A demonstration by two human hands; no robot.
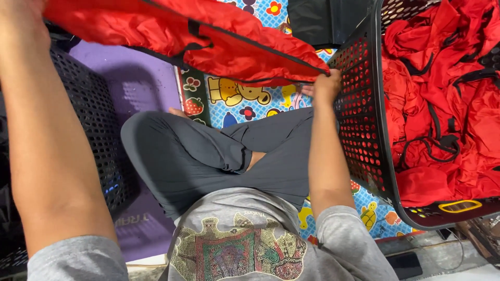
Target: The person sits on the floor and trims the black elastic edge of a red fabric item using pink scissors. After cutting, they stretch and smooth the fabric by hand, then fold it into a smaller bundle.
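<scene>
I sit cross-legged in grey trousers and hold a red fabric piece with black trim (208,41) stretched out above my knees. My right hand (327,86) grips its right corner, close to the wall of a black perforated basket (359,130). My left hand (21,15) is raised at the top left edge of the view and holds the fabric's left end; its fingers are mostly cut off by the frame. The basket on my right is full of several more red pieces with black straps (442,104).
A second black perforated basket (99,130) stands at my left on a purple mat (140,83). Beneath me lies a colourful cartoon play mat (245,99). A dark bag (323,18) sits beyond the red fabric. A dark flat object (406,263) lies at the lower right.
</scene>
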